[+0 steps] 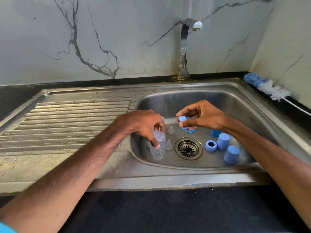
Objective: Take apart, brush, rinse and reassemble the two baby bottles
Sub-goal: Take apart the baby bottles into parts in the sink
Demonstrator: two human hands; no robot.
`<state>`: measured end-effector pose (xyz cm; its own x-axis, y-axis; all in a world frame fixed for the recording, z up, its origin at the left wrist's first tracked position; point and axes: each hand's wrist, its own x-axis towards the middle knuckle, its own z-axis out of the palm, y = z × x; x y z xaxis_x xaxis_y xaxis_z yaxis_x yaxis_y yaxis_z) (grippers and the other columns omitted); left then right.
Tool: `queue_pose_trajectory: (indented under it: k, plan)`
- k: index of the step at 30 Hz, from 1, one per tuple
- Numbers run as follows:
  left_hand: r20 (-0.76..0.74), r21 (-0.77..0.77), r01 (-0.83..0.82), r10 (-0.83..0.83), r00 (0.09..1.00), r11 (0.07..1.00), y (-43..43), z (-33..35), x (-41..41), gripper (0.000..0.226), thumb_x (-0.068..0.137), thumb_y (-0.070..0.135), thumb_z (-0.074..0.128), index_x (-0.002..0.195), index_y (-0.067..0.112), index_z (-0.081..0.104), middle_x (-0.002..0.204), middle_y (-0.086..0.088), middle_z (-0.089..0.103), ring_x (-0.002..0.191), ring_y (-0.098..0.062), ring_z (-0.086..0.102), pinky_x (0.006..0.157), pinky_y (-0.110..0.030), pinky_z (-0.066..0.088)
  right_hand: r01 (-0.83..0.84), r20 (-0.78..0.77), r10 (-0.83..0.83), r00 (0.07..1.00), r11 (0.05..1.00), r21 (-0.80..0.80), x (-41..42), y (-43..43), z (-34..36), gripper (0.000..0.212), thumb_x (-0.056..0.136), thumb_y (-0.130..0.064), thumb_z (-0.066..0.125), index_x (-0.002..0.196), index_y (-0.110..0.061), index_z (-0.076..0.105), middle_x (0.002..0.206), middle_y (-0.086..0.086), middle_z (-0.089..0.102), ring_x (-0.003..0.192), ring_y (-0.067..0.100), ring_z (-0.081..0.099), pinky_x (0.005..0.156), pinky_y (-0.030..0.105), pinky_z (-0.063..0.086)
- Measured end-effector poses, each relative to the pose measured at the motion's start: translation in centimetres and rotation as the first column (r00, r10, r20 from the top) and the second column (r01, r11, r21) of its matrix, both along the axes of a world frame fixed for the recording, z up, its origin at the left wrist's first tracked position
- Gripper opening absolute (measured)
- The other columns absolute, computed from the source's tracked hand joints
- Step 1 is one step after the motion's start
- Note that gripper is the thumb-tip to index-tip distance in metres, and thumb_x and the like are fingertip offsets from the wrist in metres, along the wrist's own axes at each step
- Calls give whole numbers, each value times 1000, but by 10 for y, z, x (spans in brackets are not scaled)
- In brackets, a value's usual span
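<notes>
So everything's in bits down in the sink (239, 105). Left hand (144, 126) is reaching into the basin's left side with fingers and thumb curled round a clear bottle (158, 146). It's tilted with its lower end near the basin floor. There's a bit more clear plastic just behind the knuckles, but I can't tell what it is.

Right hand (202, 116) is up above the basin floor, roughly over the back of the drain (188, 148). Thumb and fingertips are pinching a blue ring (182, 122). Something clear pokes out of the ring toward the palm, too blurry to say which part.

Loose stuff on the basin floor:
- two clear nipples (170, 131), standing upright between the bottle and the drain, one behind the other
- a second ring (190, 130) lying flat, right under the held one
- a third ring (210, 145) just right of the drain
- two blue caps (223, 141), standing open end down beside that ring, the nearer one closer to the front wall
- another blue piece (215, 132) behind them, half hidden by the right wrist

The brush (267, 86) is on the black counter (296, 108) at the far right, bristles toward the wall. The tap (184, 47) is behind the basin, and the drainboard (67, 123) on the left is wet.
</notes>
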<state>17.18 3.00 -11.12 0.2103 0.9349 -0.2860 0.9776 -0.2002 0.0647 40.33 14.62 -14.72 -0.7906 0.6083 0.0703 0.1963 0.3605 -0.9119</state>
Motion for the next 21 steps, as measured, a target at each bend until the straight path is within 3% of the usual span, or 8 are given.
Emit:
queue_pose_trajectory:
  k: [3,10,21]
  plan:
    - [-34,3,17,-17,999,1000,-2,-5,4,62,63,57,90,117,38,68,107,21,64,104,-12,61,87,-35,52,-11,7,11,1000,1000,-2,-1,3,-3,35,77,-17,91,109,-15,79,100,5,81,93,23,79,76,33,65]
    - [-73,49,65,-61,995,997,-4,-11,7,67,59,50,95,120,36,69,106,20,64,107,-14,57,74,-28,36,-44,23,45,999,998,-50,-2,6,-6,58,58,-53,96,106,-25,81,103,6,80,94,28,79,79,43,66]
    - [-151,32,110,-104,983,993,-6,-16,13,69,53,57,94,116,40,71,91,19,41,104,-13,35,82,-31,33,-56,59,58,997,998,-28,1,5,-6,48,64,-45,94,105,-24,81,102,5,81,92,28,79,81,46,65]
